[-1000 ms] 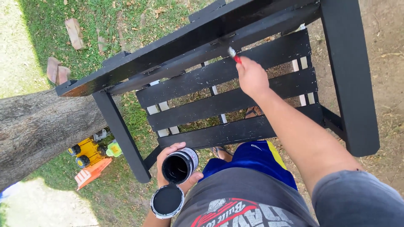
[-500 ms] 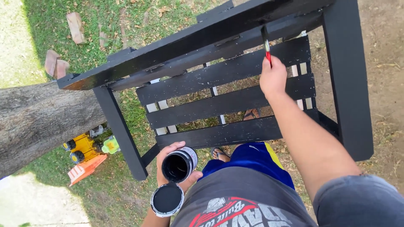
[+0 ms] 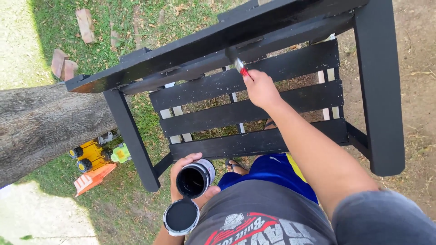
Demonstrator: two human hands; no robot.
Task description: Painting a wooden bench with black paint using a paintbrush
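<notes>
Head view: we see our right hand (image 3: 261,88) clamped on a red-handled brush (image 3: 240,66) whose bristles seem to touch the black wooden chair (image 3: 236,31) at its top rail. Below the chair's seat slats, our left hand (image 3: 184,174) grips an open paint can (image 3: 194,179), its lid (image 3: 181,217) just beneath.

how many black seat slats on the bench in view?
4 black slats: one by the right hand, two below it, the nearest above the paint can in the left hand. More may be hidden.
</notes>
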